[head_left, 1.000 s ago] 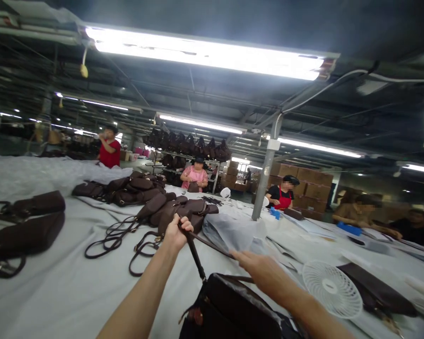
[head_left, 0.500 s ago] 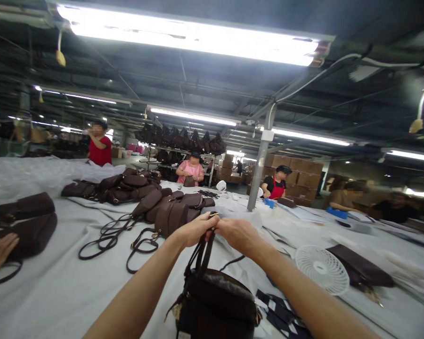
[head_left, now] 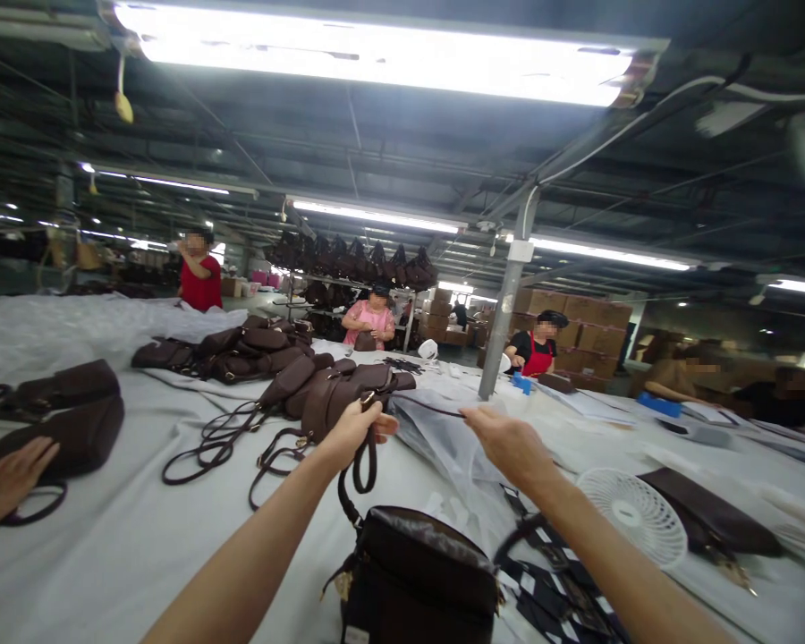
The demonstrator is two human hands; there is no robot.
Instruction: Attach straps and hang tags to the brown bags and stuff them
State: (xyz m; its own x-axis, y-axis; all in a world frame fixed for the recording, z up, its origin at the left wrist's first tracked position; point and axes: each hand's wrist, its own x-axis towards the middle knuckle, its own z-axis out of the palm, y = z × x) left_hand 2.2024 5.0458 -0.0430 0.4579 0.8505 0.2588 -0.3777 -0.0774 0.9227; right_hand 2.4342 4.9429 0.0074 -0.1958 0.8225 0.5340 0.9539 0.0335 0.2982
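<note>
Two hands work over a dark brown bag (head_left: 419, 563) that stands on the white-covered desk (head_left: 127, 546) at the bottom middle of the view. The left hand (head_left: 355, 431) is closed around the bag's strap (head_left: 364, 465), which hangs from the fist in a loop and runs down to the bag's left side. The right hand (head_left: 506, 443) is held out to the right of it, apart from the left, fingers pinched on a thin stretch of the strap that runs across between the two hands. How firm that pinch is cannot be told.

Just beyond the hands lies a crumpled clear plastic sheet (head_left: 443, 438), and behind it a heap of brown bags (head_left: 328, 389) with loose straps trailing toward the near edge. A second heap (head_left: 241, 349) lies farther back on the left. At the far left edge another person's hand (head_left: 6, 478) rests flat on a bag (head_left: 73, 429). A small white fan (head_left: 634, 517) lies to the right of the right arm, with a flat brown piece (head_left: 711, 523) just beside it. Three people stand at work at the far side of the desk, near a grey post (head_left: 506, 313).
</note>
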